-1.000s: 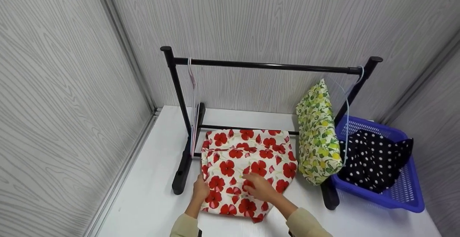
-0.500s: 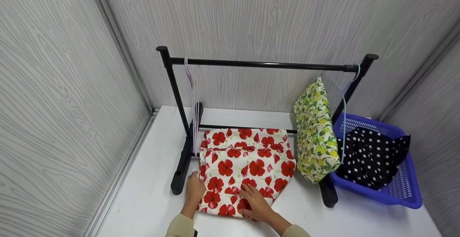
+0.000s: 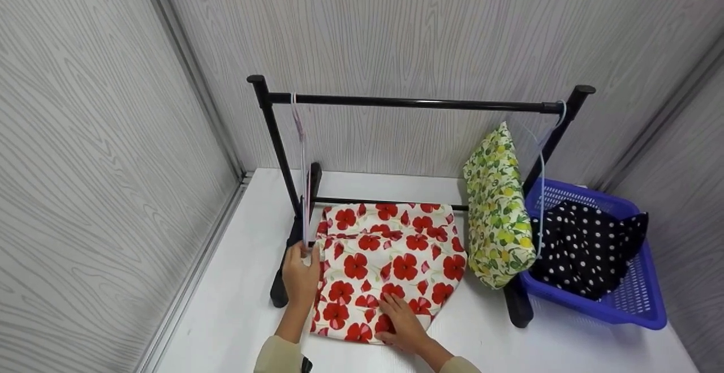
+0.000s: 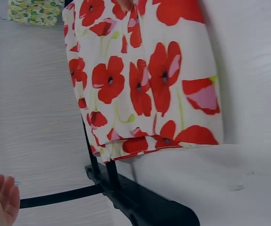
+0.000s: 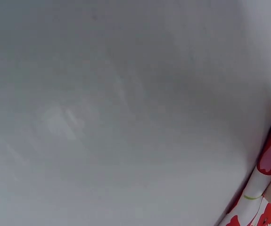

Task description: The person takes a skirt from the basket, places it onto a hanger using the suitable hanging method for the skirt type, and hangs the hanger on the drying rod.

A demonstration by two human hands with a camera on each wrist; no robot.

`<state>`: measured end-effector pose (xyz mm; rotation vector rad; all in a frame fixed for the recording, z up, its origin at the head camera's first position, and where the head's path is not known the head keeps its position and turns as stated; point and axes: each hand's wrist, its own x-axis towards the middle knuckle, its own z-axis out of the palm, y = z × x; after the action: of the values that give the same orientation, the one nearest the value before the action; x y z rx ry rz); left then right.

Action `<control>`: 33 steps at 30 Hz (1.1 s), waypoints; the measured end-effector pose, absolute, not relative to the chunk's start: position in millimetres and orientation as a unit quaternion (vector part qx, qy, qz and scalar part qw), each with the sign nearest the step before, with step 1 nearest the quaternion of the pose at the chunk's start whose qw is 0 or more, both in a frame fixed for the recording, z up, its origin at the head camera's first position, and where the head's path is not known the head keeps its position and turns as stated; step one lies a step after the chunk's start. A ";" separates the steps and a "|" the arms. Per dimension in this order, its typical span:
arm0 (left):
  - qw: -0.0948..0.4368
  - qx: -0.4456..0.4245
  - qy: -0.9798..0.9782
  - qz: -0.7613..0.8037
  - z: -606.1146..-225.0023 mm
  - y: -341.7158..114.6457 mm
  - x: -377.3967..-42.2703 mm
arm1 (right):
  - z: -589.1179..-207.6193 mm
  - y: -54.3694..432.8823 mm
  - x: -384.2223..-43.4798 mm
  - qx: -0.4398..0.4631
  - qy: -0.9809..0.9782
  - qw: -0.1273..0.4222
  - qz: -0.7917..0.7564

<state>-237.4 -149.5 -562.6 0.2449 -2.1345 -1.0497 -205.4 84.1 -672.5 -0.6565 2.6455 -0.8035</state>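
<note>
We face pale wood-grain walls [image 3: 390, 33] on three sides, above a glossy white worktop [image 3: 226, 282]. At 6 o'clock on it lies folded poppy-print cloth [image 3: 367, 251]; the right hand [image 3: 406, 326] rests there, fingers extended. At 7 o'clock the left hand [image 3: 301, 275] is loosely spread near thin hangers [image 3: 306, 209]. A black rack [image 3: 418, 102] spans the middle; at 4 o'clock sits a blue basket [image 3: 591, 308]

On the table [image 3: 220, 282], the cloth [image 3: 390, 274] is being flanked by hangers [image 3: 306, 197] at left and a cushion [image 3: 500, 214] at right; farther right, fabric [image 3: 588, 254] is being held in a basket [image 3: 588, 308]. Hangers are being borne by a rail [image 3: 407, 102].
</note>
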 end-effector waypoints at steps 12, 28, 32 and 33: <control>0.425 0.120 -0.823 -0.358 -547.9 -160.4 -234.6 | -678.5 82.4 -206.4 -0.225 0.925 0.145 -0.268; 0.397 0.076 -0.841 -0.359 -519.7 -140.4 -225.6 | -678.8 81.6 -206.8 -0.223 0.925 0.144 -0.272; 0.299 0.083 -0.839 -0.447 -499.3 -133.3 -234.3 | -678.9 82.1 -206.6 -0.222 0.927 0.138 -0.270; 0.272 0.088 -0.834 -0.473 -494.7 -132.1 -237.3 | -679.1 82.1 -206.3 -0.221 0.927 0.137 -0.270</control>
<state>-237.3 -132.1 -494.7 0.2374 -2.2448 -1.2729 -206.3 82.1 -679.1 -0.6396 2.6830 -0.7811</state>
